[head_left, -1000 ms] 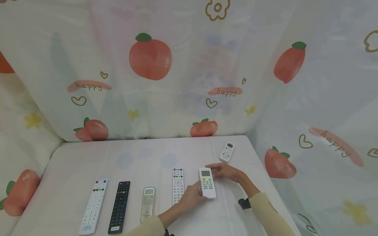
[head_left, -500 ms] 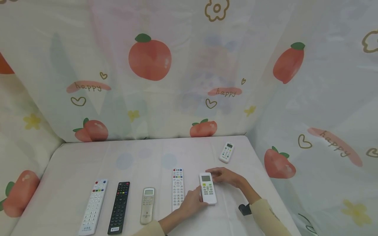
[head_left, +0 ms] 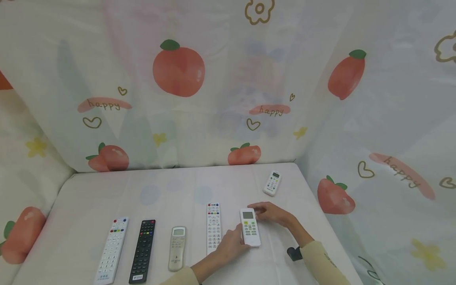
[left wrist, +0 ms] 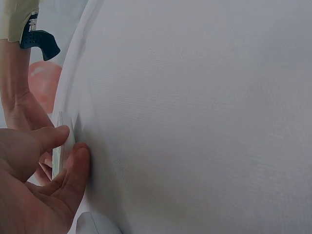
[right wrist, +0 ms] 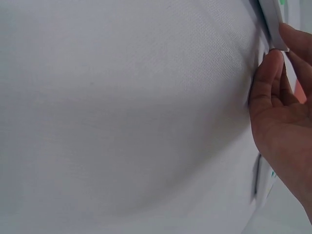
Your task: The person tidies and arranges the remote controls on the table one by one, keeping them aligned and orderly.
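Observation:
A white air-conditioner remote (head_left: 250, 227) with a grey screen and green and yellow buttons lies between my hands on the right of the table. My left hand (head_left: 232, 243) grips its lower left side, thumb and fingers on its edges, as the left wrist view shows. At its top end my right hand (head_left: 271, 213) pinches a corner; in the right wrist view the thumb lies on the remote (right wrist: 271, 17) with a fingertip right at its underside. Left of it, a slim white remote (head_left: 213, 223) is partly hidden behind my left hand.
A small white remote (head_left: 272, 183) lies at the back right. To the left stand a beige remote (head_left: 177, 248), a black remote (head_left: 142, 251) and a long white remote (head_left: 112, 250) in a row. Printed cloth walls (head_left: 206, 130) close off the back and sides.
Both hands have moved the air-conditioner remote slightly toward the front of the table, mostly in the first half second. Since then they have stayed nearly still on it.

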### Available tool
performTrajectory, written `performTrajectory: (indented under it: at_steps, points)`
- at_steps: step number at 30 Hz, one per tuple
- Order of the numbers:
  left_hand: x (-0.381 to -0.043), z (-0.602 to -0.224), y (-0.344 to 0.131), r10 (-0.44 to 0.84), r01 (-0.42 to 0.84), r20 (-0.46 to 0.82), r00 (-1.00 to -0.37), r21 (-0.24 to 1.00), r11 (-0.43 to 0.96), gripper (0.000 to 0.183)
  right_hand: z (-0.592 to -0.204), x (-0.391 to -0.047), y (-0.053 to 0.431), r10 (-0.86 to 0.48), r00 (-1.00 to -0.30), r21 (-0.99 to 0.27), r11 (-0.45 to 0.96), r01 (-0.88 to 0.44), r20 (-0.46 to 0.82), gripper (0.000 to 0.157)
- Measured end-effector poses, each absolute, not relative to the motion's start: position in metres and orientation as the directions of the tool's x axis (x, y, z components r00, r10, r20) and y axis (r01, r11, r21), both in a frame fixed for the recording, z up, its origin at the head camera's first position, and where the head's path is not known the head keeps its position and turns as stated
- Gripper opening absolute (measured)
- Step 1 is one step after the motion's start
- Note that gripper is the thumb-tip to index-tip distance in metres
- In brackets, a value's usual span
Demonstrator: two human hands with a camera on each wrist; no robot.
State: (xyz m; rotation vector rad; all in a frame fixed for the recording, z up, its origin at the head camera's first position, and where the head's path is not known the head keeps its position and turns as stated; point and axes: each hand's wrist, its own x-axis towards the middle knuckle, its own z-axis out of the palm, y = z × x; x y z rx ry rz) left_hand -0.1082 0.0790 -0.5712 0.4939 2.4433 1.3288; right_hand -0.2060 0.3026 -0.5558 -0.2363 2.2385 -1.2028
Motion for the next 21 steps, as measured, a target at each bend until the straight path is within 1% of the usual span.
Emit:
performTrajectory:
  at_steps: [5,13,17,21]
  points:
    - [-0.107,-0.573,0.079,0.445,0.164,-0.097,-0.890,0.843,0.512,0.077,-0.556,-0.204,0.303,-0.408,-0.822,-0.814,0.570,0.110,-0.397,0.047]
    - [-0.107,-0.571,0.080,0.407,0.116,-0.140,-0.902,0.831,0.544,0.078,-0.555,-0.202,0.301,-0.418,-0.831,-0.823,0.563,0.080,-0.367,0.044]
    - [-0.108,-0.565,0.078,0.401,0.115,-0.146,-0.904,0.821,0.559,0.072,-0.555,-0.201,0.299,-0.394,-0.844,-0.820,0.566,0.091,-0.365,0.045]
    - [-0.112,-0.560,0.078,0.385,0.131,-0.118,-0.915,0.816,0.563,0.060,-0.557,-0.199,0.297,-0.320,-0.876,-0.813,0.568,0.127,-0.360,0.047]
